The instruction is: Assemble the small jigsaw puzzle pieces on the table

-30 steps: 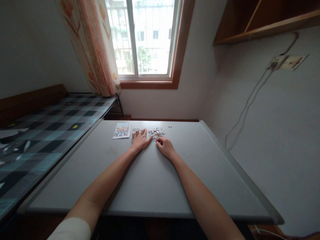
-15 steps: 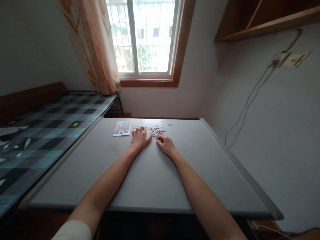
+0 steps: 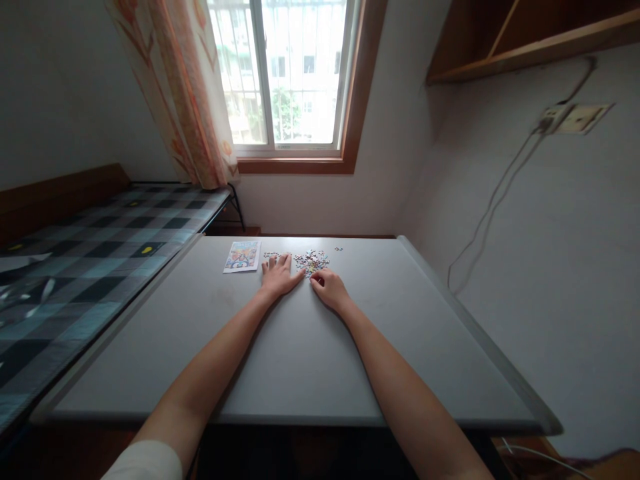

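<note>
A loose pile of small, many-coloured jigsaw puzzle pieces (image 3: 313, 259) lies toward the far side of the grey table (image 3: 300, 360). My left hand (image 3: 277, 275) rests on the tabletop just left of the pile, fingers spread, its thumb pointing at the pile's near edge. Behind its fingertips a short row of pieces (image 3: 271, 255) is partly hidden. At the pile's near right edge, my right hand (image 3: 331, 289) has thumb and fingers pinched together; whatever is between them is too small to make out. A printed picture sheet (image 3: 243, 257) lies left of my left hand.
A few pieces (image 3: 339, 249) sit apart, behind the pile to the right. Beyond the table's left edge is a bed with a checked cover (image 3: 165, 227). A cable (image 3: 493, 193) hangs down the right wall from a socket (image 3: 583, 119).
My left hand's fingers have spread out a little flatter. My right hand stays pinched at the pile's near edge. The whole view has shifted slightly.
</note>
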`<state>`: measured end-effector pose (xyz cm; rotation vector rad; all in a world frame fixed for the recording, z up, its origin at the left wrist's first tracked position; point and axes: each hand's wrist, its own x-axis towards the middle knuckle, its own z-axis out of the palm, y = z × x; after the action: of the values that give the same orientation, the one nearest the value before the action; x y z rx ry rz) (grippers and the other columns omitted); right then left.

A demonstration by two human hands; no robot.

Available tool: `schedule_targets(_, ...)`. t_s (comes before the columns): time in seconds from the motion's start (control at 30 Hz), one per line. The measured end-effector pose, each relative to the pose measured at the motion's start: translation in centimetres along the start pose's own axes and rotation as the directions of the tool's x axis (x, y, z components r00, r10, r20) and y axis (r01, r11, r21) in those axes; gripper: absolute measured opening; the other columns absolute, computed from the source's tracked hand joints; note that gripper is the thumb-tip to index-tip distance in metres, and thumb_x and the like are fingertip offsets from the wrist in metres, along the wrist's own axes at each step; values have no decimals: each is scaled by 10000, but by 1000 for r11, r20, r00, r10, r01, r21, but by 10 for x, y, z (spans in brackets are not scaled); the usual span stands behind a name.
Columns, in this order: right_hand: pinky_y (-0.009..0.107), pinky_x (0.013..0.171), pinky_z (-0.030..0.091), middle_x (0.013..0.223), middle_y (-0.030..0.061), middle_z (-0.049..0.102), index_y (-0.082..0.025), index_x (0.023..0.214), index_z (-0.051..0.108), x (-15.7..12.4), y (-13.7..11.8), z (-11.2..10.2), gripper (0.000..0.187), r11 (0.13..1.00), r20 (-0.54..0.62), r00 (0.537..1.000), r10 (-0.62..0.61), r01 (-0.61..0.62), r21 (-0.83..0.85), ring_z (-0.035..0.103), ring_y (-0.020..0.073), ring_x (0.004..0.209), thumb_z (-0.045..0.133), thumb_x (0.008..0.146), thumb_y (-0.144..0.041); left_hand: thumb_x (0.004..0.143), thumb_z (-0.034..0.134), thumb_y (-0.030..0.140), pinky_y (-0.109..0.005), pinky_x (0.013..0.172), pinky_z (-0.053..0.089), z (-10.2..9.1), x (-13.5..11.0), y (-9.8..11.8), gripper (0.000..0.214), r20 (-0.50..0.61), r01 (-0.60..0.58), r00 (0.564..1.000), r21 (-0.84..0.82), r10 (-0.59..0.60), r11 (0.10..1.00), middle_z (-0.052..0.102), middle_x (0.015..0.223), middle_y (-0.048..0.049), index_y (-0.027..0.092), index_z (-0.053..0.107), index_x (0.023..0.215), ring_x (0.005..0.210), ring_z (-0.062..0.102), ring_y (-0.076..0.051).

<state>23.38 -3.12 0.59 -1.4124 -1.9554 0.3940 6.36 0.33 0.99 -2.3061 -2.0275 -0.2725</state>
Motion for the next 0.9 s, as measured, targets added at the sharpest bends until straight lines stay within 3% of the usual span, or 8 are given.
schedule_targets(0.9,255,755,407,837,31,629,-199,825,670,-1,-1,-2,127,1000,15,1000,-1,1,-19,556,140,784,547,824,-232,830,230,690,-472,1054,217,-4,-4,2,752,-20,19,1000,-5,-19,1000,332,1472,-53,234,339,1418,1339,189,-339)
